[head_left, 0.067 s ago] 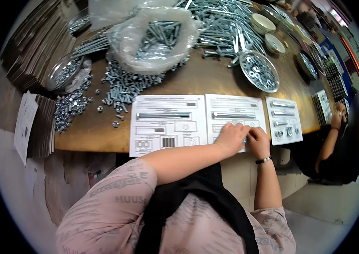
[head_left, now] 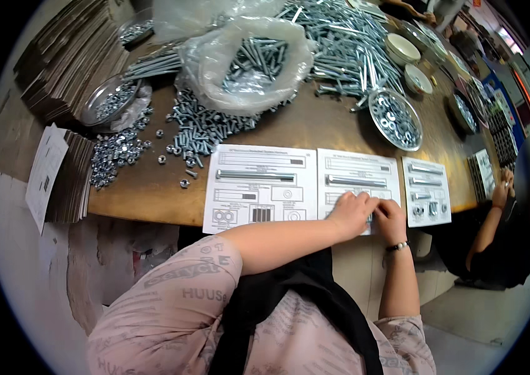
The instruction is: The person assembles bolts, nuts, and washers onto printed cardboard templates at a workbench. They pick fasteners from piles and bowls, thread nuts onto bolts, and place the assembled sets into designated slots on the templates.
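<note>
My left hand (head_left: 351,215) reaches across to the lower half of the middle printed card (head_left: 358,158), fingers bent and pinched together. Beside it my right hand (head_left: 391,220), with a beaded bracelet at the wrist, has its fingertips drawn in against the left ones. Whatever small piece they pinch is hidden by the fingers. Just above them a long bolt (head_left: 356,181) lies on the middle card. Another long bolt (head_left: 255,175) rests on the left card (head_left: 208,215). Bolts, nuts and smaller pieces sit on the right card (head_left: 428,218).
A plastic bag (head_left: 215,90) of bolts stands behind the cards, next to a heap of long bolts (head_left: 352,56). A steel bowl (head_left: 420,139) holds washers. Loose nuts (head_left: 112,159) and short bolts (head_left: 199,128) lie left. Cardboard stacks (head_left: 68,69) line the far left. A co-worker's hand (head_left: 503,187) shows right.
The whole view has shifted, so the table and cards appear slightly farther right and lower. Both hands stay together over the middle card.
</note>
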Motion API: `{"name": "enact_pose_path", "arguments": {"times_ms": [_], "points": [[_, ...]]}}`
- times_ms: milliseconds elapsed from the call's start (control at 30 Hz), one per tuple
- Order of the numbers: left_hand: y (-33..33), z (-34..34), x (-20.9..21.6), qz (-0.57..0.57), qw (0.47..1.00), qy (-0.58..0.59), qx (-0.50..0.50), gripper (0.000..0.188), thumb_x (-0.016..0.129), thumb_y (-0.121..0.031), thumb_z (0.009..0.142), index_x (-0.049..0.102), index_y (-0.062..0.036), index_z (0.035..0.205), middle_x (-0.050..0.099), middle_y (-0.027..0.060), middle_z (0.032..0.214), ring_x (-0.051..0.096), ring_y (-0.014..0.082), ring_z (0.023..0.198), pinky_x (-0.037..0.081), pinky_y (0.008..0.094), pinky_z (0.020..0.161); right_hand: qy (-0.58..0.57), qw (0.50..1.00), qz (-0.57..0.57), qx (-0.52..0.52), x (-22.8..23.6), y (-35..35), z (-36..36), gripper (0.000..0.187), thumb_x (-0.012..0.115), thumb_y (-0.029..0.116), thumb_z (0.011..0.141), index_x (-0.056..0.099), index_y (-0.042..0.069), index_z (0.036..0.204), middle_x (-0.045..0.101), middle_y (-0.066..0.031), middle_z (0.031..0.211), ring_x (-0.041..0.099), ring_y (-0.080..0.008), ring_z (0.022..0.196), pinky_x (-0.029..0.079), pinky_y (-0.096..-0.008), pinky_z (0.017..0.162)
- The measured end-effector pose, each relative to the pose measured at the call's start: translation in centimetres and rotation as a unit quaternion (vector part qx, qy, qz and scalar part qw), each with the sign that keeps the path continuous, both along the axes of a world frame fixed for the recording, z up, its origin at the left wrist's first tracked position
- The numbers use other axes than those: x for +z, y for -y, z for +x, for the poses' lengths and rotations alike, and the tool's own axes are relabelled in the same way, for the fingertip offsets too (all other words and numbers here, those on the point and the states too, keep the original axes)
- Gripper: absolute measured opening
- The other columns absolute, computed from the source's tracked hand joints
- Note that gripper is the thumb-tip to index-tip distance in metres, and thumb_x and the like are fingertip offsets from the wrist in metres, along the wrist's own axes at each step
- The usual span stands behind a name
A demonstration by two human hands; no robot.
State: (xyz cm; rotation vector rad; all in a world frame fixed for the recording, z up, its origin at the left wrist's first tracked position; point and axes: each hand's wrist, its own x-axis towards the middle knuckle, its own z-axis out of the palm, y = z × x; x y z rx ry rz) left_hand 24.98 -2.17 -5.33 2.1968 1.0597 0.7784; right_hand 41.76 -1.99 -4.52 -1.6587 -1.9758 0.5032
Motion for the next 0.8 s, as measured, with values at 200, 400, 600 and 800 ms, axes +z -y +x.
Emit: {"name": "enact_pose_path", "arguments": {"times_ms": [200, 400, 600, 800], "points": [[-0.1, -7.2, 4.3, 0.019, 0.994, 0.075, -0.079, 0.05, 0.069, -0.016, 0.068, 0.049, -0.006, 0.113, 0.048, 0.0129, 0.109, 0.049, 0.0311, 0.101, 0.041, 0.0389, 0.085, -0.06, 0.998, -0.017, -0.011, 2.6, -1.0, -1.6, 0.022, 0.062, 0.004, 0.078, 0.062, 0.005, 0.099, 0.057, -0.0066, 0.081, 0.053, -0.0157, 0.069, 0.044, -0.0263, 0.064], [0.7, -22.3, 3.4, 0.057, 0.982, 0.065, 0.17, 0.036, 0.065, -0.01, 0.073, 0.055, -0.0053, 0.107, 0.055, 0.0087, 0.099, 0.056, 0.02, 0.077, 0.048, 0.0307, 0.071, -0.087, 0.986, 0.009, 0.14, 4.1, -3.7, -11.1, 0.013, 0.061, 0.006, 0.077, 0.062, 0.005, 0.09, 0.059, -0.0097, 0.08, 0.057, -0.0229, 0.072, 0.046, -0.0303, 0.064], [2.3, -36.1, 2.4, 0.119, 0.894, -0.135, 0.41, 0.035, 0.069, -0.011, 0.067, 0.056, -0.007, 0.1, 0.055, 0.0096, 0.088, 0.057, 0.0233, 0.071, 0.046, 0.033, 0.066, -0.022, 0.941, 0.045, 0.335, 3.7, -4.1, -24.6, 0.011, 0.061, 0.009, 0.074, 0.062, 0.007, 0.086, 0.059, -0.0099, 0.084, 0.057, -0.0276, 0.079, 0.047, -0.0365, 0.069], [2.2, -39.2, 1.5, -0.004, 0.9, -0.126, 0.417, 0.025, 0.069, -0.011, 0.068, 0.059, -0.0041, 0.089, 0.055, 0.0108, 0.084, 0.056, 0.0235, 0.074, 0.046, 0.0335, 0.067, 0.051, 0.888, 0.092, 0.449, 2.5, -4.9, -36.4, 0.018, 0.049, 0.009, 0.077, 0.06, 0.01, 0.091, 0.055, -0.0101, 0.089, 0.055, -0.0285, 0.088, 0.047, -0.0371, 0.073]]}}
